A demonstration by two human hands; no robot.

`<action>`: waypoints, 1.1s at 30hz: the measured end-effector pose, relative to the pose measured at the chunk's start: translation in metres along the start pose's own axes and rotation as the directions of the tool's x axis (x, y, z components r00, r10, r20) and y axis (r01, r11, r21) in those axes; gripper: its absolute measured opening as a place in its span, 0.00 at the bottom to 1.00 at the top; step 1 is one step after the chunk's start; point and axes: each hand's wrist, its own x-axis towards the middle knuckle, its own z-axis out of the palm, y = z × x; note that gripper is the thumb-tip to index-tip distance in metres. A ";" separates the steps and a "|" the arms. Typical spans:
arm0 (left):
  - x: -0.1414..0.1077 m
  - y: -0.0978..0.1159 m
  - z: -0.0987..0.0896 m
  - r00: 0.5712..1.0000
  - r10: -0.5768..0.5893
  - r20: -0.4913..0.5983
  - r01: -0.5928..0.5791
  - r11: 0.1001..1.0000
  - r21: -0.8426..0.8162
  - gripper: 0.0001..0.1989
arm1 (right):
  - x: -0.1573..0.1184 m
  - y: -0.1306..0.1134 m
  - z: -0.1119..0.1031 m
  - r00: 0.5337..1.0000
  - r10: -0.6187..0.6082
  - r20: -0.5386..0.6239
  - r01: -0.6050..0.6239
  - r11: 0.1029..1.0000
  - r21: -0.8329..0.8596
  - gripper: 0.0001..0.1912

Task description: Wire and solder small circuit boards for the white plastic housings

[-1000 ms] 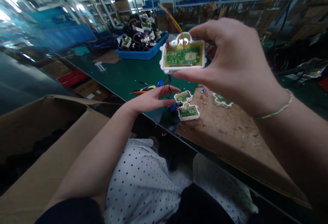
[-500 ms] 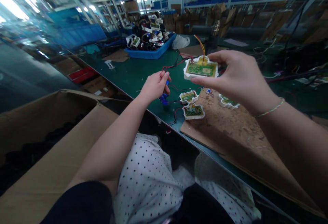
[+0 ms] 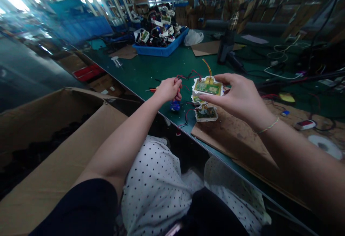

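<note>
My right hand (image 3: 237,94) grips a circuit board in a white plastic case (image 3: 207,86) by its right side, thumb in front, raised above the table. Yellow and red wires (image 3: 207,65) stick up from its top. From its left, a red and black wire (image 3: 190,74) runs to my left hand (image 3: 169,90), whose fingers are pinched on it. Below these fingers is a blue bundle (image 3: 175,105); I cannot tell whether they touch it. Another cased circuit board (image 3: 206,113) rests on the table, with one more partly hidden behind the held board.
A blue bin (image 3: 168,50) heaped with electronic parts stands at the back. Other things around are a solder spool (image 3: 116,62), a dark heat gun (image 3: 226,47), a brown board (image 3: 231,131), a white roll (image 3: 325,146) and a large cardboard box (image 3: 61,153) at left.
My right hand has lowered the cased circuit board and brought it slightly left. The blue bundle, earlier at my left fingers, now shows below them. A screwdriver-like tool has come into view beside my left hand.
</note>
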 end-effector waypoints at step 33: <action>0.008 -0.028 0.005 0.963 -0.180 0.202 0.221 0.954 -0.205 0.14 | 0.005 0.013 0.036 0.994 0.105 0.008 -0.105 0.981 0.161 0.35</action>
